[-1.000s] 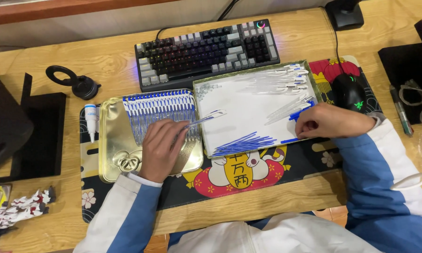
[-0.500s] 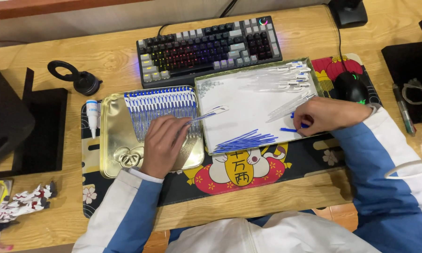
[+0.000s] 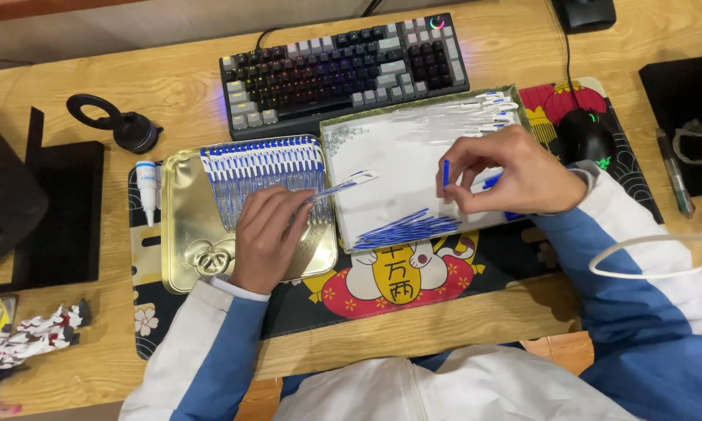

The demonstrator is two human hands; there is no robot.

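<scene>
While resting on gold tin (image 3: pixel 187 234), left hand (image 3: pixel 267 238) fingers pinching white-blue strip (image 3: pixel 343 185); right hand (image 3: pixel 515 175) fingers pinching blue cap (image 3: pixel 445 172) over white tray (image 3: pixel 390 156).

Thin clear tube (image 3: pixel 343 186) with blue-white tip, slanting over the gold tin's (image 3: pixel 181 234) edge, small blue cap (image 3: pixel 445 172) upright above the white tray (image 3: pixel 382 148), blue caps pile (image 3: pixel 405 229) at its front edge

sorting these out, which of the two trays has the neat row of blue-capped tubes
The gold tray under the left hand; the white-lined tray holds only loose pieces.
</scene>
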